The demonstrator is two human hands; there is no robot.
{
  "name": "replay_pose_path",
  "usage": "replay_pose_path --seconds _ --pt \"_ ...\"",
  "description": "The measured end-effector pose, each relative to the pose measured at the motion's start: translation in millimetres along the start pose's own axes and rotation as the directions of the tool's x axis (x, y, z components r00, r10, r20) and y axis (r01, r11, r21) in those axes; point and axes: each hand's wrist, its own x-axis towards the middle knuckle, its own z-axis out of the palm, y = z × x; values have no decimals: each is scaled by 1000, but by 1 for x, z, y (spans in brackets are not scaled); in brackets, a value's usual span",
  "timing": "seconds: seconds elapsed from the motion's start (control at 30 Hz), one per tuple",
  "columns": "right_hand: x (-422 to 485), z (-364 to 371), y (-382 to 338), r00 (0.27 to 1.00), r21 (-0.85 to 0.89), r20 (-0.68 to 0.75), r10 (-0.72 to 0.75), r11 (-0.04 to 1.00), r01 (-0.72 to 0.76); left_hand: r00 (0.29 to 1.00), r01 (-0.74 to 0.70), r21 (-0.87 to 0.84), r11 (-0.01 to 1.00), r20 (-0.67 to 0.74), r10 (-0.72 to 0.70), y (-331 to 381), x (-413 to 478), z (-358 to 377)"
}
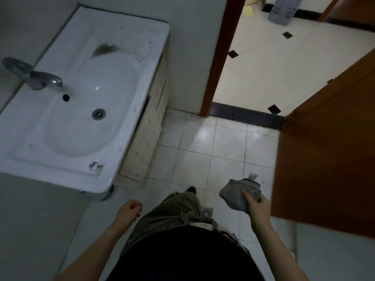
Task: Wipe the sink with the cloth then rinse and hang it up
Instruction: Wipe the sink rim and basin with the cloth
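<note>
A brown wooden door [328, 155] stands open on the right above the pale tiled floor [203, 142]. The white sink [121, 94], with its metal tap [34, 77] and drain [98, 114], sits on a cabinet at the left. The right hand [257, 205] grips a bunched grey cloth [237, 194], well apart from the sink. The left hand [129, 209] hangs loosely curled, holding nothing.

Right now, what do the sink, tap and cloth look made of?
The sink: likely glazed ceramic, white and glossy with highlights. The tap: metal, dull chrome sheen. The cloth, gripped by the right hand: soft grey fabric, bunched and creased.
</note>
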Motion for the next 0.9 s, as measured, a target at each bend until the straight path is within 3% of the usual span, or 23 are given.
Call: replay_pose_path --seconds 0.23,0.43,0.57,0.67,0.9 --pt "111 -26 -113 999 -91 -7 -33 995 32 980 -198 -9 980 15 198 181 66 34" --pt "226 -13 -200 996 -158 74 -47 986 59 975 -222 -119 968 -49 217 283 108 68" --pt "306 19 -263 972 -266 232 -24 960 87 979 -156 -248 956 -165 117 319 117 100" --pt "349 54 -318 931 -319 363 -43 933 167 962 -71 -418 906 -267 -48 341 108 123" --pt "390 162 -403 737 -451 674 -51 761 465 836 -22 -705 708 -401 -374 360 90 150"
